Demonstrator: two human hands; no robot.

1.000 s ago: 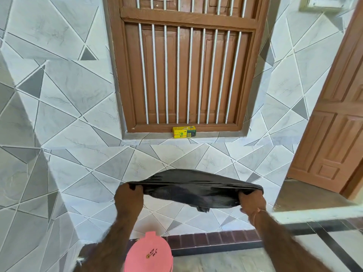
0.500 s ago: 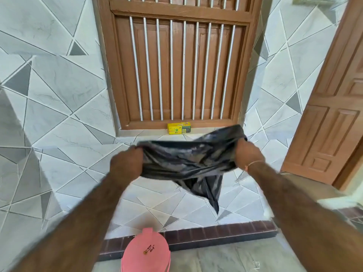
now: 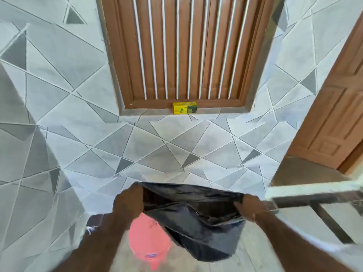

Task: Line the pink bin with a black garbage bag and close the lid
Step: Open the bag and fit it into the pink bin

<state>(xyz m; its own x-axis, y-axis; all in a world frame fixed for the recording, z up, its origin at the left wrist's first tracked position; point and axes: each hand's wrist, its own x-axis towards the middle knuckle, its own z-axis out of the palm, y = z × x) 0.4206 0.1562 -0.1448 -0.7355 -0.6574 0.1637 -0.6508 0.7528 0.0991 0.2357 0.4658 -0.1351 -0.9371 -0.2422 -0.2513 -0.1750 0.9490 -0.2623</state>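
A black garbage bag hangs spread between my two hands, its mouth partly open and its body billowing down to the right. My left hand grips the bag's left edge and my right hand grips its right edge. The pink bin stands on the floor below my left hand, lid closed, with the bag overlapping its right side. The frame is blurred by motion.
A tiled wall rises ahead and to the left. A barred wooden window has a small yellow box on its sill. A brown wooden door stands at the right, beside a raised step.
My hands have dropped from chest height down toward the bin and spread the bag wider. The bag has filled out and now hangs beside the bin's lid.
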